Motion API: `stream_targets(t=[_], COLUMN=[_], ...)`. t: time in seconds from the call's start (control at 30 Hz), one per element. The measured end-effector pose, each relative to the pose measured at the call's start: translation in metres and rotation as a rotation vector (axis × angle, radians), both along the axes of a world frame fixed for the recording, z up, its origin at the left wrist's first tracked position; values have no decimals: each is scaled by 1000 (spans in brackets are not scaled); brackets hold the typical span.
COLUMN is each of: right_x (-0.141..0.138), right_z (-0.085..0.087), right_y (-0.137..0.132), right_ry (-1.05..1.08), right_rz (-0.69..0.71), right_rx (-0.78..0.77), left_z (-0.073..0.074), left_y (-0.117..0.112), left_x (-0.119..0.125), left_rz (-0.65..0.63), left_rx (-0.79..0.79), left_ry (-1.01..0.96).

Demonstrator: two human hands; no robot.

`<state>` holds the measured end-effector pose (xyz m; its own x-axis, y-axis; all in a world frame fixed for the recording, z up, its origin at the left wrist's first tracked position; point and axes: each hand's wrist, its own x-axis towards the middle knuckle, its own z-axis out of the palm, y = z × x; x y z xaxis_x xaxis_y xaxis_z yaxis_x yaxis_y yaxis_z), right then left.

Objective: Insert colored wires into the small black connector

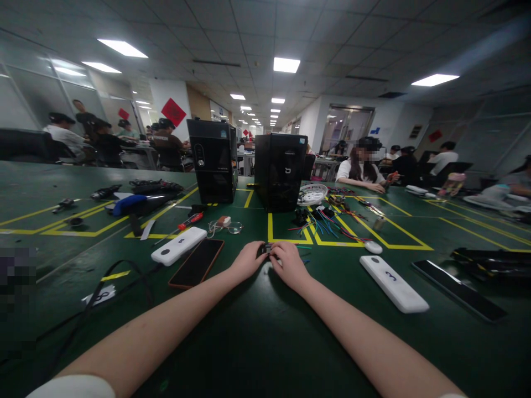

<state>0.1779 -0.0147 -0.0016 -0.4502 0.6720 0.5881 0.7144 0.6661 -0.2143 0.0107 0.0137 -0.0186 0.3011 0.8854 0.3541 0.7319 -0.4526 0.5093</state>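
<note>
Both my hands meet over the middle of the green table. My left hand point(249, 261) is closed, its fingertips pinching one side of a small dark part point(267, 250). From the other side the fingers of my right hand point(289, 265) grip the same part. Most of it is covered by fingers, so its exact kind cannot be made out. Close beyond my right hand lies a thin green wire point(305, 247). Left of my left hand rests a dark phone with an orange-brown edge point(197, 263).
Two black computer towers point(213, 166) point(279, 171) stand ahead. Right of them are a white basket point(312, 194) and coloured wires point(319, 220). White power banks point(179, 245) point(393, 283) flank my arms. A red screwdriver point(191, 221) lies left; a co-worker point(362, 168) sits across.
</note>
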Motion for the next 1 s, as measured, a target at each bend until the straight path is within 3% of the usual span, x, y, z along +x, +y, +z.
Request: stream_targets(t=[0.17, 0.57, 1.0], right_x=[-1, 14, 13], right_z=[-3, 0, -2], right_y=[1, 17, 16], right_ry=[-114, -108, -65], right_rz=[-26, -171, -140], right_rx=[-32, -6, -54], left_z=[0, -6, -1], left_y=[0, 0, -2], left_x=[-1, -5, -1], left_rz=[3, -47, -39], left_rx=[-3, 29, 9], left_ry=[0, 66, 41])
